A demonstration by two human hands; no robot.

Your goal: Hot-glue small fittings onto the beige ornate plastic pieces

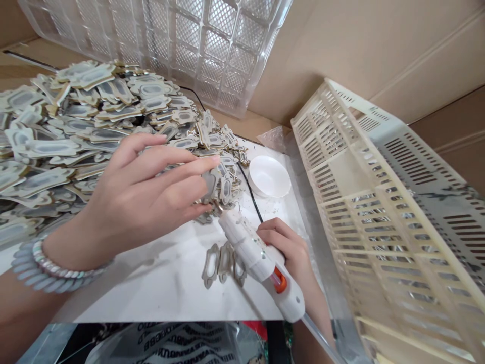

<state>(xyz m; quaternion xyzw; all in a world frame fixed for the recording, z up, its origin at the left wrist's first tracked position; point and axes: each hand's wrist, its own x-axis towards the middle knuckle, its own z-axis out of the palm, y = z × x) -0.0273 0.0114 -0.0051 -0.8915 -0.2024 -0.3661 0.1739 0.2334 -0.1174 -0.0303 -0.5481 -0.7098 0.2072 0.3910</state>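
My right hand (288,248) grips a white glue gun (261,260) with an orange trigger, its nozzle pointing up-left toward the pile. My left hand (147,194) pinches a small grey ornate frame piece (210,183) between thumb and fingers, right above the gun's tip. A beaded bracelet sits on my left wrist. A big heap of flat ornate frame pieces (76,131) covers the left of the white work board (162,283). Three frame pieces (222,263) lie side by side on the board, partly under the gun.
A cream slatted plastic crate (382,212) stands tilted at the right. A small white dish (270,176) sits beside the pile. A clear plastic blister tray (197,40) leans on cardboard at the back. A black cord (250,192) runs across the board.
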